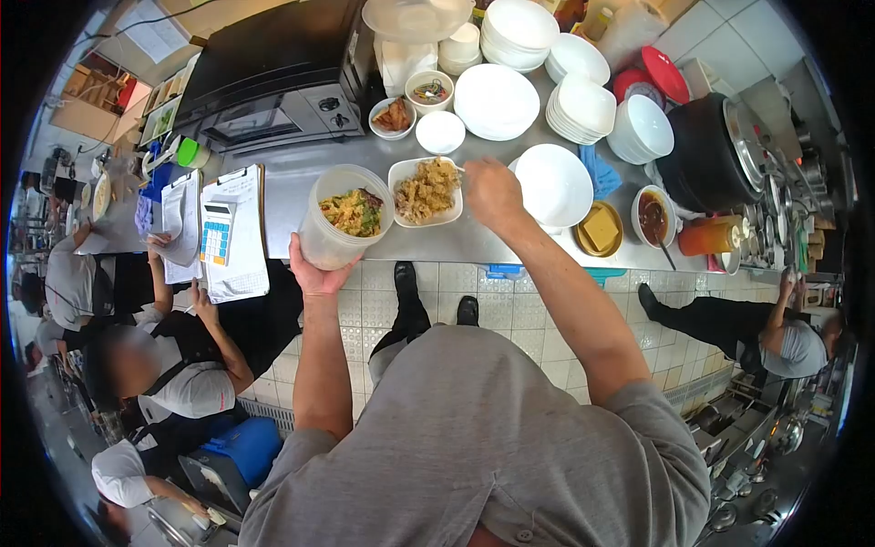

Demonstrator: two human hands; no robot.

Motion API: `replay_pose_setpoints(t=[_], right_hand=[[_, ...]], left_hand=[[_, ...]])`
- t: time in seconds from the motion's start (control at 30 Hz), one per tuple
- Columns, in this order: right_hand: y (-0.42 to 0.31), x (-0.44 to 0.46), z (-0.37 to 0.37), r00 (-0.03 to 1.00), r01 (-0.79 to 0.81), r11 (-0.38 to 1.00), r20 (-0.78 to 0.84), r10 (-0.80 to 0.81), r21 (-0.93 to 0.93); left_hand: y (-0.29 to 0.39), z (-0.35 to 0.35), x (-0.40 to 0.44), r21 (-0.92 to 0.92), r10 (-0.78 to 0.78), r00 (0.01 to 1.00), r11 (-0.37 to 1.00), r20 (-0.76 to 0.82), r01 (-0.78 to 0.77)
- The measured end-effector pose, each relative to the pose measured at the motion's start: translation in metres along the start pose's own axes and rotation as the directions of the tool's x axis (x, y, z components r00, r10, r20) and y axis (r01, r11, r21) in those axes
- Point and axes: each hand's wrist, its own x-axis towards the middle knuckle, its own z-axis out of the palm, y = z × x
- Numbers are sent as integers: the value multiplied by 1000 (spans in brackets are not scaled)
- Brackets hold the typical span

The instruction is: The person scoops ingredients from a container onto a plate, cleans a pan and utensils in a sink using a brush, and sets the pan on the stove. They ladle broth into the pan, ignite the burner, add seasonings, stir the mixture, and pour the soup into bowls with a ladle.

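My left hand is wrapped round the lower side of a translucent plastic tub, tilted so its opening faces me. Inside lies a chopped food mix in yellow, green and dark red. Just right of the tub, a white square dish on the steel counter holds brown, crispy-looking fried pieces. My right hand is closed at this dish's right edge. A short pale tip shows at its fingers; what they grip is mostly hidden.
White bowls and stacked dishes stand behind. An empty white bowl, a yellow-filled dish and a bowl of brown sauce sit rightward. Left are an oven, a clipboard with a calculator, and a co-worker.
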Motion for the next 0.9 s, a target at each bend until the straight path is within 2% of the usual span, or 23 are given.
replay_pose_setpoints(t=[0.07,0.2,0.27,0.3,0.37,0.4,0.47,0.5,0.57,0.7,0.77,0.9], right_hand=[[4,3,16,986,124,992,-112,-121,18],[-20,-2,0,970,161,979,-201,-134,126],[-40,-9,-17,892,337,913,-389,-232,229],[-47,-12,-14,892,339,912,-387,-234,232],[-63,-14,-7,855,486,839,-332,-399,244],[-67,-11,-3,857,482,842,-332,-394,244],[-67,1,7,854,518,838,-154,-497,172],[-62,3,11,857,513,842,-160,-490,170],[-54,8,16,856,516,856,21,-517,43],[-39,8,8,875,480,877,66,-479,13],[-34,9,-1,865,502,865,-41,-501,18],[-22,16,-12,859,509,861,-65,-508,-9]], left_hand=[[-3,-3,-1,5,-5,1000,1000,-5,5],[-6,-3,-2,-40,-23,999,999,25,24],[-6,-9,0,-77,-30,998,996,57,34],[-5,-10,3,-32,-31,994,999,102,34],[-4,-7,10,39,-27,986,999,166,21],[-5,-6,15,41,-32,986,999,166,26],[-5,1,27,114,52,989,991,139,-68],[-4,6,30,120,45,988,991,145,-63],[-2,14,35,103,62,985,991,164,-80],[7,8,48,169,82,982,979,169,-111],[12,11,47,159,93,981,980,172,-121],[18,14,43,134,85,981,985,173,-109]])
